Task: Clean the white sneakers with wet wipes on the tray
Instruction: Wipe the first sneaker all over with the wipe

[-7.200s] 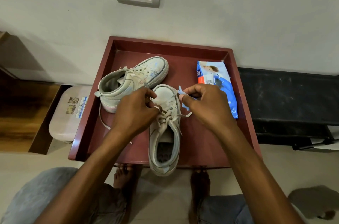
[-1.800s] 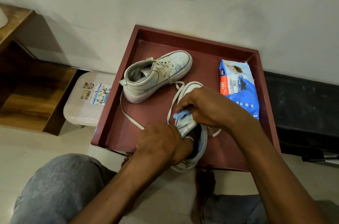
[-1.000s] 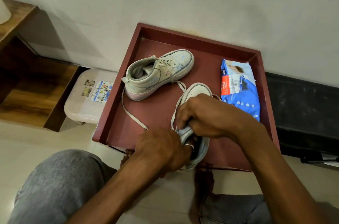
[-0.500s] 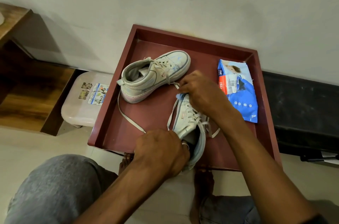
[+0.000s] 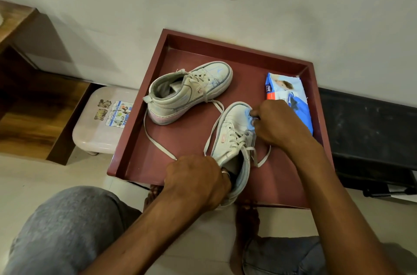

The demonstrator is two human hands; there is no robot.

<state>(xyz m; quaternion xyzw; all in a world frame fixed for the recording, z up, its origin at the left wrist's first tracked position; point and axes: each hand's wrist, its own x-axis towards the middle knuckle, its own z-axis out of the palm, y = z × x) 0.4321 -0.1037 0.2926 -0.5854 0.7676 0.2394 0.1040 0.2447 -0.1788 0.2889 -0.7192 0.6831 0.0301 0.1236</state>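
Left hand (image 5: 198, 181) grips the near sneaker's (image 5: 230, 137) heel on the tray (image 5: 144, 130) – right hand (image 5: 278, 123) pinches a blue wipe (image 5: 249, 116) against its toe; wipe pack (image 5: 291, 101) far right.

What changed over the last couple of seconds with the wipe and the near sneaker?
The right hand slid the blue wipe from the tongue, near the collar, forward to the toe of the near sneaker. The left hand kept gripping the heel. The far sneaker, wipes pack and tray stayed put.
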